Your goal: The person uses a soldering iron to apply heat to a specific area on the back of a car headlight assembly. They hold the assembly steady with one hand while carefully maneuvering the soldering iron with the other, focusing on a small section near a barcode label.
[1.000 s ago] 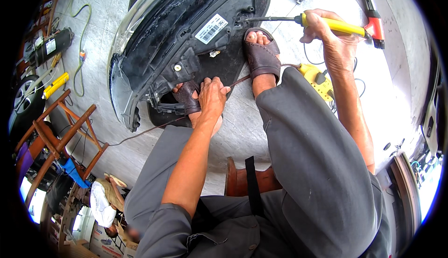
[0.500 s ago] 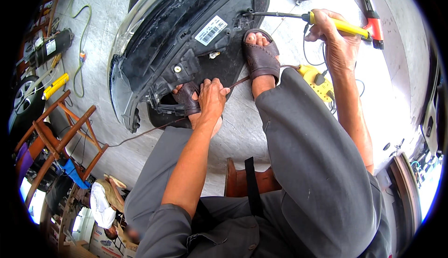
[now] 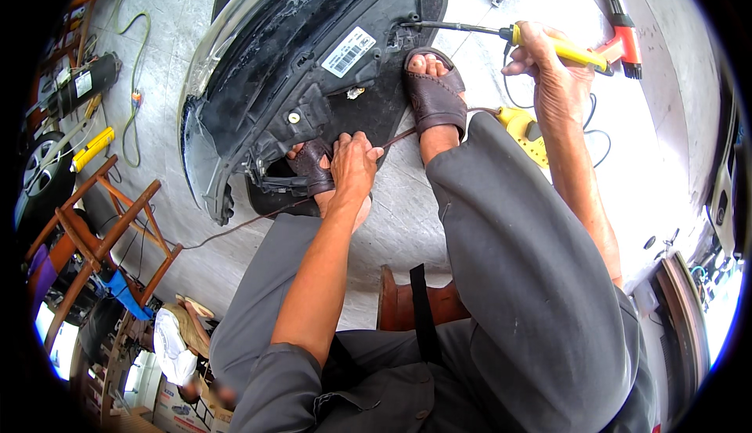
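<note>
Right hand (image 3: 558, 81) grips yellow-handled, slim-shafted metal tool (image 3: 462, 27), tip at corner of black plastic headlamp housing (image 3: 270, 84), over black mat (image 3: 380, 108). Corner work appears unfinished; remainder cannot be judged. Left hand (image 3: 354, 167) lies at brown leather sandal (image 3: 310, 169); grip unclear.

Between our knees we had open floor (image 3: 395, 241) where a hand could pass. The dark lamp housing (image 3: 301, 57) blocked the way ahead of our left hand (image 3: 355, 168), and a brown cord (image 3: 402, 135) ran beside that hand. The yellow-handled tool (image 3: 509, 35) barred the way beyond our right sandal (image 3: 439, 104), with a power strip (image 3: 520, 131) to the sandal's right.
</note>
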### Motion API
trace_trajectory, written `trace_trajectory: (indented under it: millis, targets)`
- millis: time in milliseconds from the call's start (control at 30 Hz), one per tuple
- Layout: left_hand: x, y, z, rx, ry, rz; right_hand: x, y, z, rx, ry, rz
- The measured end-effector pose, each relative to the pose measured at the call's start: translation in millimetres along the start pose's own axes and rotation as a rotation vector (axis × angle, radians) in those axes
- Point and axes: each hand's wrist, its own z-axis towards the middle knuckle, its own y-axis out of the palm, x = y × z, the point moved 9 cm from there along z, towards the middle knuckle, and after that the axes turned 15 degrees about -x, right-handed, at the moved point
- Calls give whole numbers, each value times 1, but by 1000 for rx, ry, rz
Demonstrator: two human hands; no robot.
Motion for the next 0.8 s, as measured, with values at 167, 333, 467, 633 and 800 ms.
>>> trace_trajectory:
  millis: [167,333,467,633,800]
  targets:
    - [-5,7,3,-119,-48,-21,2,-3,-10,41,21,41]
    - [-4,7,3,-115,-54,-21,11,0,-11,58,28,108]
    - [-4,7,3,-120,-59,-17,13,0,-11,70,28,110]
    - [-1,2,0,-10,-10,-7,11,-2,-13,79,28,91]
    - [-2,2,1,-21,-15,-6,10,-3,-16,105,29,88]
